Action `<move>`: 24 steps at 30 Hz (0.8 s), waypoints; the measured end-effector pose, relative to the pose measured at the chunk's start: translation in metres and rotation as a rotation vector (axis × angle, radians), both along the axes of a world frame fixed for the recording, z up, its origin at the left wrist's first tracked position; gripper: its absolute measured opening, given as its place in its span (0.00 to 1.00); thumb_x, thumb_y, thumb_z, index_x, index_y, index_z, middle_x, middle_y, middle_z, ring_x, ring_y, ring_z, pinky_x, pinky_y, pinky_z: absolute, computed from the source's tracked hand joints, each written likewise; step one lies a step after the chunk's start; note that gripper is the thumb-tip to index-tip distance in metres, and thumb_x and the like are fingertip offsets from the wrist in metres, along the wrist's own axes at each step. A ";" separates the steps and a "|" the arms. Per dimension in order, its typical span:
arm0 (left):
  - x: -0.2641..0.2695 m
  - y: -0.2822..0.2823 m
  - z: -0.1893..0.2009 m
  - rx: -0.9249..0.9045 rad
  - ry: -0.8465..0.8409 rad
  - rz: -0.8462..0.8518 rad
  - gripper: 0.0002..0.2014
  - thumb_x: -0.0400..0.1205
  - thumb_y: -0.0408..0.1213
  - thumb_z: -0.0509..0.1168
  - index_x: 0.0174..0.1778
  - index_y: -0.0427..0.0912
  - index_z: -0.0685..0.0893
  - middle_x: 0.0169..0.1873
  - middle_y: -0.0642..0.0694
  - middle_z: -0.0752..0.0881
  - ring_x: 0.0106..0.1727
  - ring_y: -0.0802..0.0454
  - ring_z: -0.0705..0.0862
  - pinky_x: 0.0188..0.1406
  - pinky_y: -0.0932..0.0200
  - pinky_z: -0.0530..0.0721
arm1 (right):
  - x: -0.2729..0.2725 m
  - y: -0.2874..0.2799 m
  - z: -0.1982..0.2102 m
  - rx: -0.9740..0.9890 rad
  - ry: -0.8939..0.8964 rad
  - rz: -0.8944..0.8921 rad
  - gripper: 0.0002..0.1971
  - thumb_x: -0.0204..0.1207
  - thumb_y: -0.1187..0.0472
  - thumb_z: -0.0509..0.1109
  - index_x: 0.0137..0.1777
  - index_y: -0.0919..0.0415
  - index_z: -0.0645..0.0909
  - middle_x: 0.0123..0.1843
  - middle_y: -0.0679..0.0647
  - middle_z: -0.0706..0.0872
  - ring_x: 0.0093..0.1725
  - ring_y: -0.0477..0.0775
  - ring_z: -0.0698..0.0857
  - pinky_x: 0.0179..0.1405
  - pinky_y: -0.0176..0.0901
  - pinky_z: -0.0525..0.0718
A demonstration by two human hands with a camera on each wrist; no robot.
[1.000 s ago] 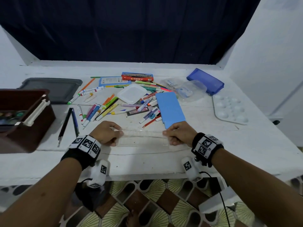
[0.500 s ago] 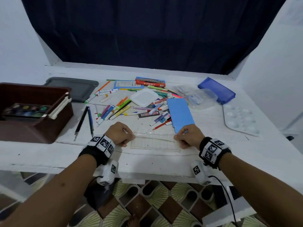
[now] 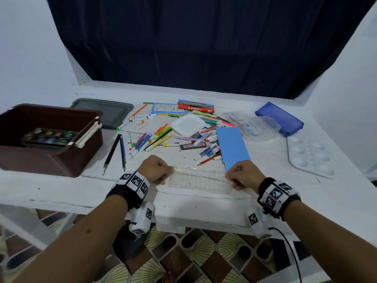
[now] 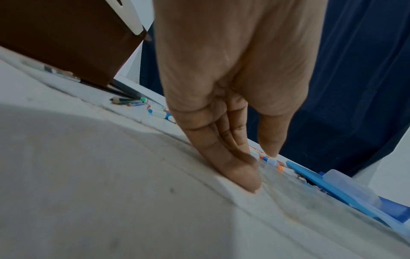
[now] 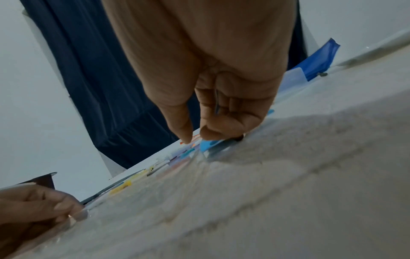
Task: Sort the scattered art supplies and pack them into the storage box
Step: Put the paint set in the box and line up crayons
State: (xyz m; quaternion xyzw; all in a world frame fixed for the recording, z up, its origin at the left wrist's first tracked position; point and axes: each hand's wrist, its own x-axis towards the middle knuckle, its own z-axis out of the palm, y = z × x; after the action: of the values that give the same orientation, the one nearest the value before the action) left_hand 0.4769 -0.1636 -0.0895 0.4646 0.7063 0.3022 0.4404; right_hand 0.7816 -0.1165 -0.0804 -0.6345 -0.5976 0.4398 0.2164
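Note:
A clear plastic tray (image 3: 199, 178) lies flat near the table's front edge. My left hand (image 3: 158, 169) pinches its left end and my right hand (image 3: 241, 174) pinches its right end. In the left wrist view the left hand (image 4: 259, 168) has its fingers on the near edge of the tray and its thumb on the far edge. In the right wrist view the right hand (image 5: 198, 138) holds the tray's corner between curled fingers and thumb. The brown storage box (image 3: 51, 160) stands at the left with a watercolour palette (image 3: 49, 136) inside. Scattered markers (image 3: 155, 137) lie beyond the tray.
A grey lid (image 3: 110, 113) lies behind the box, with two pencils (image 3: 114, 152) to the box's right. A light blue flat case (image 3: 232, 147), a white square dish (image 3: 188, 124), a clear container (image 3: 255, 127), a blue pouch (image 3: 279, 118) and a white paint palette (image 3: 308, 154) fill the middle and right.
Both hands keep their hold on the tray's ends. The head view has swung left and up, so more of the storage box shows.

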 end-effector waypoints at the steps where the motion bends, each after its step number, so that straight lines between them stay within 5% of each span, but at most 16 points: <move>1: -0.001 0.001 0.000 -0.004 0.007 -0.011 0.13 0.77 0.39 0.75 0.33 0.34 0.87 0.26 0.38 0.86 0.26 0.46 0.84 0.37 0.52 0.88 | 0.001 0.002 -0.001 0.038 -0.030 -0.001 0.06 0.71 0.65 0.77 0.39 0.65 0.82 0.29 0.59 0.86 0.25 0.54 0.83 0.25 0.40 0.83; 6: -0.006 0.009 0.009 0.022 0.115 -0.103 0.10 0.78 0.37 0.73 0.36 0.33 0.89 0.27 0.37 0.88 0.27 0.45 0.84 0.31 0.55 0.86 | 0.001 0.020 0.010 0.245 -0.168 0.024 0.07 0.72 0.61 0.76 0.34 0.57 0.83 0.36 0.48 0.84 0.38 0.52 0.82 0.29 0.37 0.75; 9: -0.007 0.024 0.018 0.126 0.268 -0.124 0.06 0.79 0.36 0.71 0.40 0.37 0.91 0.29 0.45 0.89 0.31 0.50 0.85 0.40 0.54 0.88 | -0.002 0.038 0.021 0.302 -0.240 0.094 0.08 0.74 0.62 0.75 0.34 0.56 0.82 0.38 0.47 0.83 0.42 0.51 0.81 0.30 0.34 0.73; 12: -0.002 0.049 0.029 0.170 0.296 -0.168 0.05 0.79 0.36 0.71 0.41 0.39 0.90 0.33 0.39 0.90 0.34 0.44 0.88 0.41 0.51 0.90 | -0.010 0.063 0.025 0.303 -0.374 0.177 0.04 0.73 0.57 0.75 0.44 0.56 0.84 0.50 0.51 0.86 0.53 0.55 0.83 0.45 0.39 0.79; 15: 0.012 0.081 0.041 0.218 0.348 -0.264 0.06 0.79 0.35 0.70 0.41 0.38 0.91 0.36 0.40 0.91 0.37 0.42 0.90 0.39 0.52 0.90 | -0.021 0.087 0.023 0.238 -0.575 0.213 0.29 0.68 0.40 0.76 0.66 0.51 0.78 0.71 0.58 0.75 0.69 0.65 0.75 0.66 0.57 0.78; 19: 0.037 0.121 0.052 0.292 0.459 -0.381 0.07 0.79 0.37 0.68 0.38 0.43 0.91 0.39 0.45 0.91 0.42 0.50 0.87 0.37 0.61 0.80 | -0.028 0.105 0.018 0.088 -0.809 0.252 0.48 0.67 0.31 0.72 0.82 0.47 0.55 0.84 0.64 0.49 0.79 0.79 0.56 0.76 0.67 0.64; 24: 0.064 0.160 0.051 0.309 0.533 -0.505 0.08 0.79 0.36 0.68 0.36 0.40 0.89 0.39 0.44 0.90 0.43 0.50 0.85 0.37 0.60 0.76 | -0.003 0.111 0.024 0.126 -0.738 0.198 0.41 0.72 0.42 0.74 0.81 0.50 0.60 0.75 0.64 0.68 0.67 0.71 0.76 0.66 0.58 0.78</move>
State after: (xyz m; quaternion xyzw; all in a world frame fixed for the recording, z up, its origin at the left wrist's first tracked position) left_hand 0.5410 -0.0031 -0.0390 0.7465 0.6056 0.1561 0.2273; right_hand 0.7791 -0.0058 -0.0565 -0.6748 -0.7195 0.1631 -0.0181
